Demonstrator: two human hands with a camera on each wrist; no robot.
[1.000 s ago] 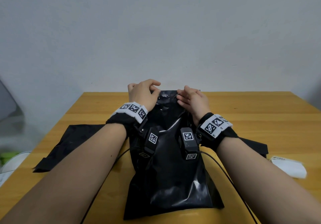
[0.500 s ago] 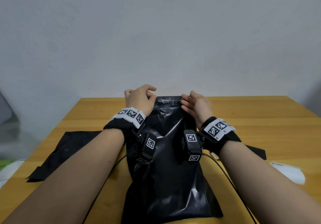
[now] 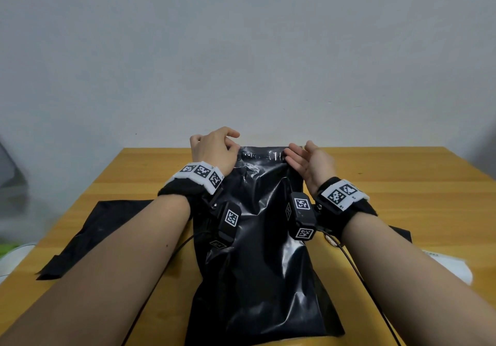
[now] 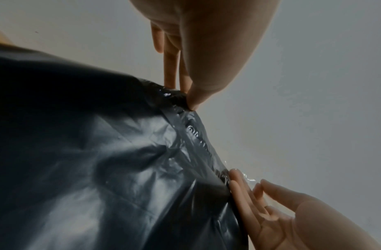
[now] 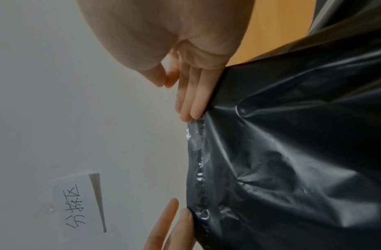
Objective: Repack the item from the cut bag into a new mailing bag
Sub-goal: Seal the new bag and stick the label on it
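The left grip (image 3: 212,149) is pinched on one top corner of the black mailing bag (image 3: 257,265), which lies on the desk (image 3: 402,184) between and beneath both grips, while the right grip (image 3: 311,163), fingers straight, touches the other corner.

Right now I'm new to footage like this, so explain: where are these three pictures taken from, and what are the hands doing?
No machine: a person works bare-handed. The wide picture comes from a head camera; the two close ones from wrist cameras. On the wooden table lies a black mailing bag, a flat black sheet showing at its left, white paper at the right. The left hand pinches the bag's far corner. The right hand lays straight fingers along the far edge; whether it pinches anything is unclear.
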